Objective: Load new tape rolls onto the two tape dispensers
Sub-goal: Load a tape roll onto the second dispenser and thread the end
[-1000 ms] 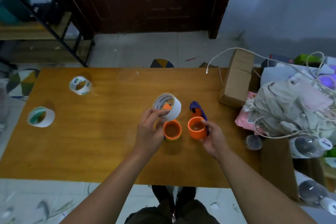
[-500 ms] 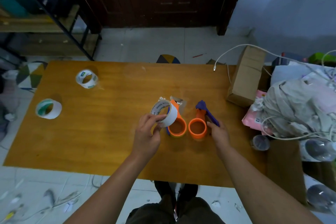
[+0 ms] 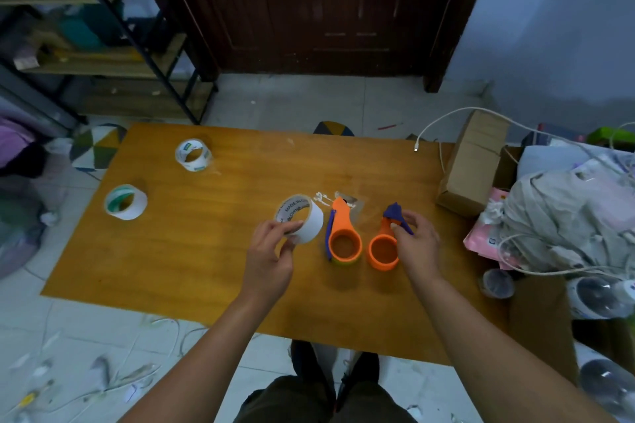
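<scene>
Two orange tape dispensers with purple parts stand side by side on the wooden table [image 3: 206, 268]. My right hand [image 3: 417, 244] grips the right dispenser [image 3: 383, 252] at its handle. The left dispenser [image 3: 343, 237] lies untouched on the table. My left hand [image 3: 269, 251] holds a white tape roll [image 3: 302, 218] just left of the left dispenser, tilted with its core facing me. Two more rolls lie at the table's left: a green-cored roll [image 3: 125, 201] and a clear roll [image 3: 193, 154].
A cardboard box [image 3: 470, 165] and a heap of cloth, bags and white cables [image 3: 556, 209] crowd the table's right side. A small dark tape roll [image 3: 498, 283] lies near the right front. A metal shelf [image 3: 103, 55] and a dark door stand behind.
My head has tilted up, so the table sits lower in view. The left dispenser has come out from under the roll. My right hand has shifted up to the right dispenser's handle.
</scene>
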Motion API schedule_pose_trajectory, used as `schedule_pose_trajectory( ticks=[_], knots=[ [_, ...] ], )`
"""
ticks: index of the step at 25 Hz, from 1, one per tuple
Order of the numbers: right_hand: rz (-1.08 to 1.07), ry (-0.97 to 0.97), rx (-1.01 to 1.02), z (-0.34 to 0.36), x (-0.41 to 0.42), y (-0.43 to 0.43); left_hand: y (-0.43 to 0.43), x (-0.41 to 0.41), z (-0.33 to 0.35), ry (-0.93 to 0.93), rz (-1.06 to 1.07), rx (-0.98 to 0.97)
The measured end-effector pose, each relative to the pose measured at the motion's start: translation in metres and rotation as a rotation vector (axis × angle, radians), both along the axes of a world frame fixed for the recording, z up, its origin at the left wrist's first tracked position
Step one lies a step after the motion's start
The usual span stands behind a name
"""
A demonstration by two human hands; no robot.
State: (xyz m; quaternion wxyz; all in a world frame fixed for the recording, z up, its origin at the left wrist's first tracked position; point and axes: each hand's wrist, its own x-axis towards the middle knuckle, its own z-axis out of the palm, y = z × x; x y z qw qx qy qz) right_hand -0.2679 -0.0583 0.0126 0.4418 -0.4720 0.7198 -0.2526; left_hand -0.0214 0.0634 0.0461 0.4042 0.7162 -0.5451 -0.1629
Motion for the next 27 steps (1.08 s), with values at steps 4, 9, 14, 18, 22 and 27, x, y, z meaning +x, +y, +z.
schedule_pose_trajectory(
  ticks=[4,9,14,18,22,27],
  knots=[
    [0.197,-0.225,0.024,0.050,0.054,-0.001,0.006,0.022,0.022,-0.048,0.035,-0.040],
    [0.405,-0.265,0.044,0.091,0.130,0.005,0.007,0.078,0.045,-0.080,0.035,-0.077],
    [0.415,-0.197,0.065,0.096,0.215,0.017,0.003,0.167,0.038,-0.079,-0.030,-0.077],
    [0.337,-0.170,0.093,0.099,0.309,0.034,0.007,0.271,0.020,-0.139,-0.141,-0.029],
    [0.288,-0.209,0.128,0.098,0.391,0.052,0.017,0.350,-0.002,-0.241,-0.231,0.086],
    [0.268,-0.195,0.149,0.084,0.455,0.064,0.023,0.400,-0.032,-0.261,-0.258,0.186]
  ],
)
